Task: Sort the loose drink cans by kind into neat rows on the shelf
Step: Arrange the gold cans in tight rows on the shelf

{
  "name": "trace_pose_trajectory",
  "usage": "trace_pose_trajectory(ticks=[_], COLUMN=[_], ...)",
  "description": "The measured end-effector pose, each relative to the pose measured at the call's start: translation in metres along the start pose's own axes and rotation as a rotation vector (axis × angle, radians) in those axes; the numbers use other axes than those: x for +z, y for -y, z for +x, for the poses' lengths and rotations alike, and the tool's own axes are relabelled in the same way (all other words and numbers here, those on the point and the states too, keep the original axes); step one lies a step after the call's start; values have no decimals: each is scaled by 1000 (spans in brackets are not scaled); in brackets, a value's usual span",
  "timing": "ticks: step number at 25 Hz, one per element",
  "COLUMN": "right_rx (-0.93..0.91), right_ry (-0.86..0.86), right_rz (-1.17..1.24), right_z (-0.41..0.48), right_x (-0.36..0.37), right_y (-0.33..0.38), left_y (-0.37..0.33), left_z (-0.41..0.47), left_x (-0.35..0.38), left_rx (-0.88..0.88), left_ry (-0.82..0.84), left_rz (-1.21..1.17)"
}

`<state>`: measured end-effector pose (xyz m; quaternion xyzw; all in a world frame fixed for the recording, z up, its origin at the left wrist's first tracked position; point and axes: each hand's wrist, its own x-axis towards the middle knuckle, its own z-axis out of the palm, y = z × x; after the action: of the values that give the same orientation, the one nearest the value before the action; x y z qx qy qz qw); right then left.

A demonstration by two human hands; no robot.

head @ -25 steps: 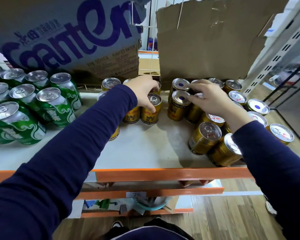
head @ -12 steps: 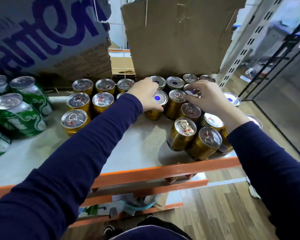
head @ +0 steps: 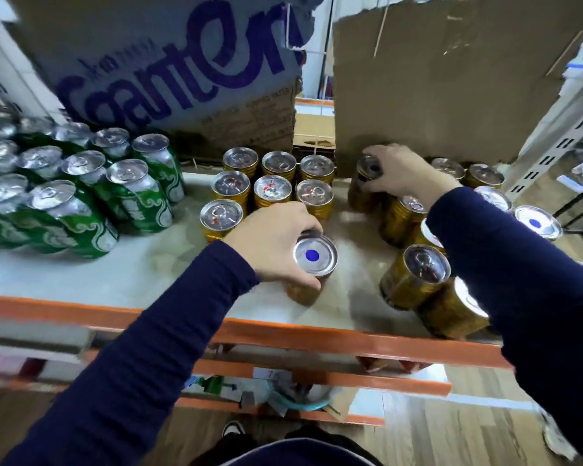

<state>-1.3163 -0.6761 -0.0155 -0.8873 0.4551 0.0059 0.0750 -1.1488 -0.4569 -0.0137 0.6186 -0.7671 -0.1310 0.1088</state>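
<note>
My left hand [head: 276, 243] grips a gold can [head: 312, 264], its blue-dotted end facing up, near the shelf's front edge. Just behind it stand several gold cans in neat rows [head: 271, 190], pull tabs up. My right hand [head: 399, 171] holds another gold can [head: 367, 183] with a blue dot on top, at the back by the plain cardboard. Loose gold cans [head: 414, 277] cluster unevenly at the right, partly hidden by my right sleeve. Green cans [head: 81, 196] stand in rows on the left of the white shelf [head: 132, 274].
A printed water carton [head: 182, 68] and a plain cardboard sheet [head: 451, 79] stand along the back. The shelf has an orange front rail [head: 317, 338] with lower shelves beneath. A perforated metal upright [head: 552, 139] rises at the right.
My left hand has carried a blue-dotted gold can forward and left, toward the shelf's front. My right hand moved to the back and took hold of another can. The camera view swung left.
</note>
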Motion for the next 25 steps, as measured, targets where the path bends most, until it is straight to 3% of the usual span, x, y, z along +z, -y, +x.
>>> trace_pose_trajectory(ticks=[5, 10, 14, 18, 22, 25], right_rx=[-111, -214, -154, -35, -68, -121], right_ry=[-49, 186, 152, 245, 450, 396], right_rz=[-31, 84, 206, 135, -13, -65], right_z=[-23, -73, -87, -96, -98, -98], right_x=[-23, -29, -10, -8, 7, 27], right_y=[10, 38, 46, 33, 48, 64], left_y=[26, 38, 39, 30, 35, 37], left_z=[-22, -20, -24, -40, -43, -45], left_x=[-2, -1, 17, 51, 68, 67], left_rx=[-65, -65, -121, -233, -275, -261], left_ry=[-65, -72, -118, -314, -322, -300], left_rz=[-50, -50, -157, -347, -495, -515])
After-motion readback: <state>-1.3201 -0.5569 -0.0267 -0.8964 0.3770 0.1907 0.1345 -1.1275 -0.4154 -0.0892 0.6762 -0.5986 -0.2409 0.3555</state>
